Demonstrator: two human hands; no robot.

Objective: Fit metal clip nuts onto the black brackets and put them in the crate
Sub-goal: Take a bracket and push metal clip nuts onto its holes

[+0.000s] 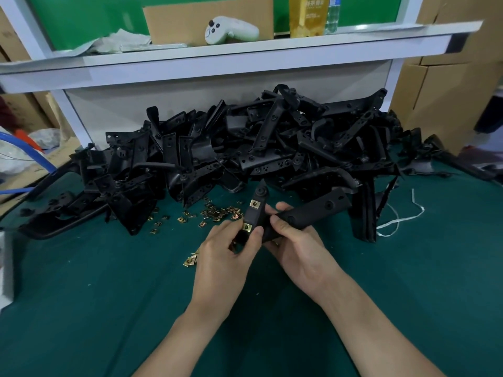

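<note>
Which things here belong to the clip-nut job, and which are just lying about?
Job: held bracket gripped by left hand and right hand; fitted clip nuts; loose clip nuts; bracket pile.
Lying about: white controller, yellow carton, water bottle, white cord, cardboard sheet.

Left hand (223,259) pinching black bracket (254,217), right hand (299,248) gripping it, forearms angled inward
</note>
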